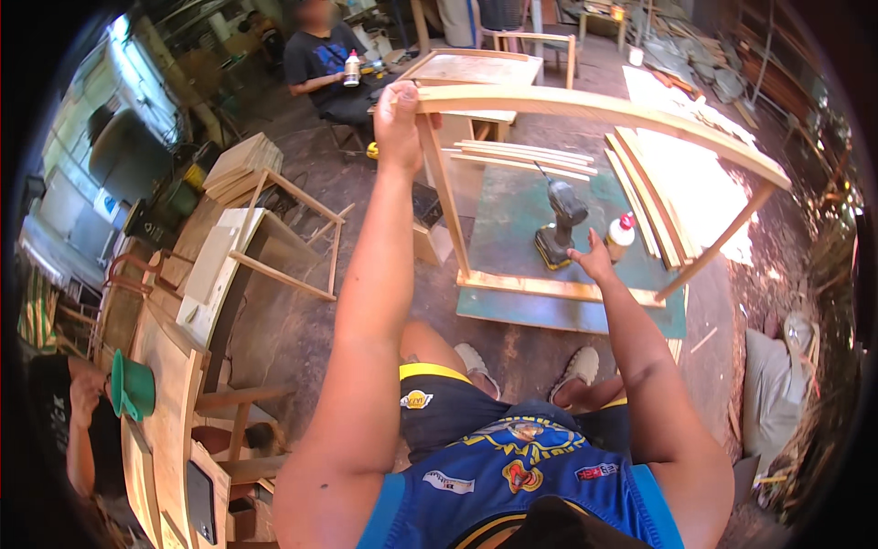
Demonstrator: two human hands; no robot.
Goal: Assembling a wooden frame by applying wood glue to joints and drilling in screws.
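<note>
- Your left hand (pixel 400 128) — clasping the pale rectangular wooden frame (pixel 594 108) at its upper-left corner.
- Your right hand (pixel 596 258) — spread, nearer, just right of the upright black cordless drill (pixel 565 209) on the green worktop (pixel 498 220).

Left grip (pixel 399 128) holds wooden frame (pixel 585 105); right grip (pixel 596 260) beside drill (pixel 563 210).

Harsh sunlight bleaches the floor (pixel 718 209) beyond the right edge of the worktop (pixel 505 224); the upper-left background is dimmer. Straight lines bow toward the dark, rounded rim.
</note>
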